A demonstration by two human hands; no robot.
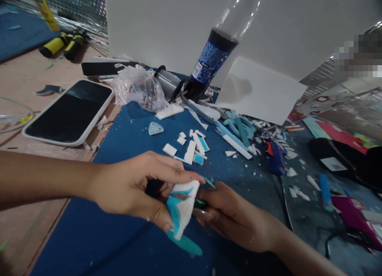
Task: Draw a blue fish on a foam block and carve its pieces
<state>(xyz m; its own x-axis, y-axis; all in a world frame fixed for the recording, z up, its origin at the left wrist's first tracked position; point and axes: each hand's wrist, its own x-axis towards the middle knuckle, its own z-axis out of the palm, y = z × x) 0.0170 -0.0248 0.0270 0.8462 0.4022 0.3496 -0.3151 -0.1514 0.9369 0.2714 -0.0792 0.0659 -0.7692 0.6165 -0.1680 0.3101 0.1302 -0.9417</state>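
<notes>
A small white foam piece [185, 212] with blue painted patches is pinched between the thumb and fingers of my left hand [134, 184]. Across its upper part lies a thin grey pointed blade [180, 196]. My right hand [235, 216] is closed at the piece's right side, around what looks like the handle end of that blade; the handle itself is hidden by the fingers. Just beyond both hands, several white and blue foam offcuts [191, 150] lie on the blue board [119, 244]. A light-blue chip [155, 128] rests farther back.
A phone [70, 113] lies at left, beside a plastic bag [139, 87] and a wire spool [168, 83]. Behind stands a dark drink bottle [205, 65]. Rightward are a utility knife [232, 140], blue-handled scissors [240, 125], a glue gun [276, 156] and scattered scraps.
</notes>
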